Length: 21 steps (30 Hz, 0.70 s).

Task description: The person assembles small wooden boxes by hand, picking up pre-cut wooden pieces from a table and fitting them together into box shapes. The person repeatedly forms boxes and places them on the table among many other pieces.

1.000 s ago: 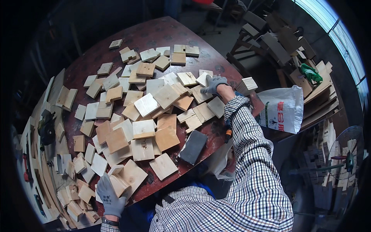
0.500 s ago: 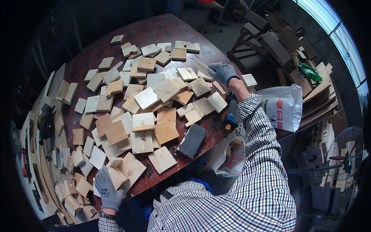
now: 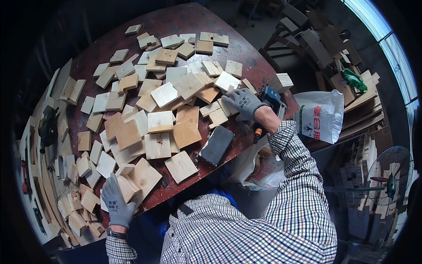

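Note:
Many flat wooden blocks, pale and tan, lie heaped across a dark red table (image 3: pixel 228 44). My left hand (image 3: pixel 118 203), in a grey glove, grips a small stack of wooden blocks (image 3: pixel 127 188) at the near left edge, thumb on one side and fingers on the other. My gloved right hand (image 3: pixel 243 104) reaches over the right part of the heap. Its fingers curl down over a wooden block mostly hidden under the glove, beside a notched pale block (image 3: pixel 216 115). A square block (image 3: pixel 233 68) lies just beyond that hand.
A dark grey rectangular block (image 3: pixel 217 145) sits near the front edge. Close to my right wrist lies a blue power tool (image 3: pixel 269 96) with an orange-and-black end. White sacks (image 3: pixel 317 116) stand off the right edge; a fan (image 3: pixel 389 185) and stacked boards are farther right.
My right hand has moved nearer and leftward, from the table's right edge onto the blocks. The block beside it now lies flat. My left hand stays at its stack; the view has shifted slightly.

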Tool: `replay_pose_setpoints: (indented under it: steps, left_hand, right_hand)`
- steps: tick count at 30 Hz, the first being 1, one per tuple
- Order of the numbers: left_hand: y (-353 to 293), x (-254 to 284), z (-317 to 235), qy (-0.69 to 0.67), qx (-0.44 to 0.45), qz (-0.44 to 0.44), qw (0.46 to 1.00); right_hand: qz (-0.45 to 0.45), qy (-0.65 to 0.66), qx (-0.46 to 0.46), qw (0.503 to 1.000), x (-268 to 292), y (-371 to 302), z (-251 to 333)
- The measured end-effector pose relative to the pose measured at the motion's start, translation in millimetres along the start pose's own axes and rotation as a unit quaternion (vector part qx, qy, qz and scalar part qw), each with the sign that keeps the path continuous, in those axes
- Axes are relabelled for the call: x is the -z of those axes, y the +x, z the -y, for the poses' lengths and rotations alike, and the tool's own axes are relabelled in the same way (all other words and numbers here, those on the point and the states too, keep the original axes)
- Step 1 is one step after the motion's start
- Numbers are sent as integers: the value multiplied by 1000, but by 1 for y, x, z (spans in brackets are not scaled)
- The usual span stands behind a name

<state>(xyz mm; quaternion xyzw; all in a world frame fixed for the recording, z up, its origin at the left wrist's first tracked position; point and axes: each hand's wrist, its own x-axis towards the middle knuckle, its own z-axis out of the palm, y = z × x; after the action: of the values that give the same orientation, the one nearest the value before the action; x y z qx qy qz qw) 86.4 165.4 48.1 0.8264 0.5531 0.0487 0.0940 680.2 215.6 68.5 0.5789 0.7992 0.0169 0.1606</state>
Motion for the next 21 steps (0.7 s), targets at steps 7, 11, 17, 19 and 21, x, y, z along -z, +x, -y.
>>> replay_pose_setpoints:
  steps: [7,11,17,19,21]
  left_hand:
    - [2,1,-3,10,-8,-10,1000]
    - [2,1,-3,16,1,-11,1000]
    - [2,-1,-2,17,-5,-19,1000]
    - [1,-2,-1,12,-10,-23,1000]
    - [1,-3,0,11,-10,-25,1000]
  right_hand:
    - [-51,19,16,998,-7,3,-19]
    - [-142,73,24,987,-8,-5,-35]
    - [-200,331,-86,918,-35,-7,-47]
    - [-186,470,-129,853,-43,-7,-45]
    - [-165,508,-122,837,-44,-5,-49]
